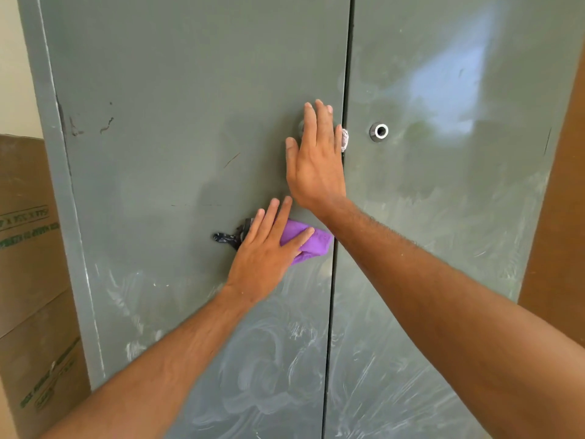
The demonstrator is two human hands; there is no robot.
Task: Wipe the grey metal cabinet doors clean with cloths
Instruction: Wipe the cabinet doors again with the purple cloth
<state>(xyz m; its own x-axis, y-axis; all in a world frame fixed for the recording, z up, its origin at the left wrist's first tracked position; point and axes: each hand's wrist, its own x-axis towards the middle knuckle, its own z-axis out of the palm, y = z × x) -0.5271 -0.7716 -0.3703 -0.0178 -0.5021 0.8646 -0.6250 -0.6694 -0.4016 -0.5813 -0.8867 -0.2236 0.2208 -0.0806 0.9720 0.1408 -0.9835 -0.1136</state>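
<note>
left hand: left hand (269, 251) lies flat with fingers straight, pressing the purple cloth (308, 242) against the left door (177, 122), close to that door's right edge, below mid-height.
purple cloth: bunched, touching the door; a dark patterned scrap (226, 237) sticks out to the left from under the hand.
right hand: right hand (315, 156) flat, fingers straight, palm on the left door just beside the centre seam; a bit of whitish cloth (344, 140) peeks out at its right edge.
doors: grey metal, both closed; whitish smears across the lower parts.
right door: right door (459, 185) has a round lock (379, 131) near its left edge.
side: cardboard boxes (28, 248) left of the cabinet.
</note>
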